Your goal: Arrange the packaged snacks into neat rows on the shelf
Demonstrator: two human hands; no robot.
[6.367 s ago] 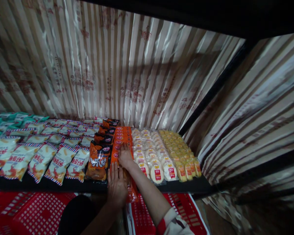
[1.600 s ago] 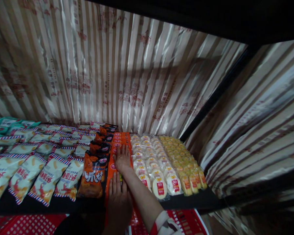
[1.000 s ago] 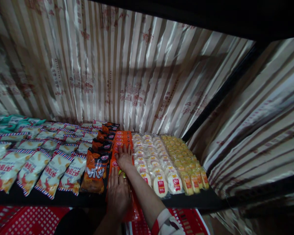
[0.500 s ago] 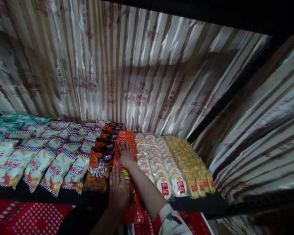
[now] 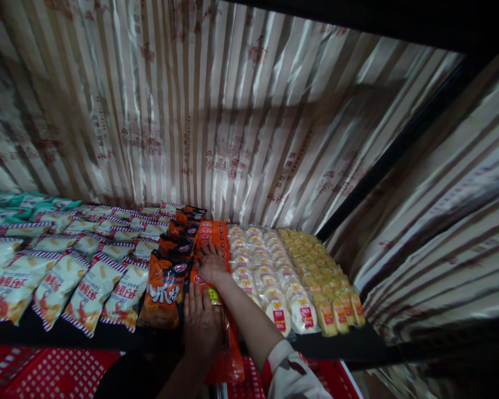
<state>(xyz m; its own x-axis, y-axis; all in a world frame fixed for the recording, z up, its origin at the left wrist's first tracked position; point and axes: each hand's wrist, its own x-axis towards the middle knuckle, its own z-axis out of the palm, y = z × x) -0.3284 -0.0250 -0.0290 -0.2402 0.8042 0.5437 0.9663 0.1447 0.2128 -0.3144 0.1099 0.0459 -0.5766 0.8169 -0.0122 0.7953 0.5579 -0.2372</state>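
Note:
Several flat orange snack packets [image 5: 219, 235] lie in an overlapping row on the dark shelf, and the front one [image 5: 233, 354] hangs past the shelf's edge. My right hand [image 5: 210, 267] rests flat on the row, fingers spread and pointing to the back. Nearer to me, my left hand [image 5: 200, 324] lies with its fingers stretched out along the left side of the front packet, by a yellow-green label [image 5: 213, 295]. Both palms face down and hide part of the packets. Directly left stands a row of orange-and-black snack bags [image 5: 164, 291].
White-and-blue striped snack bags [image 5: 93, 288] fill the left, with green bags [image 5: 14, 208] beyond. Round white crackers [image 5: 278, 313] and yellow wrapped snacks [image 5: 326, 316] stand to the right. Red baskets [image 5: 62, 371] sit below the shelf edge [image 5: 316, 348]. A striped curtain [image 5: 233, 111] hangs behind.
The view has shifted slightly, so the bags on the left appear a little further left. Both hands stay flat on the orange packets, nearly in the same place.

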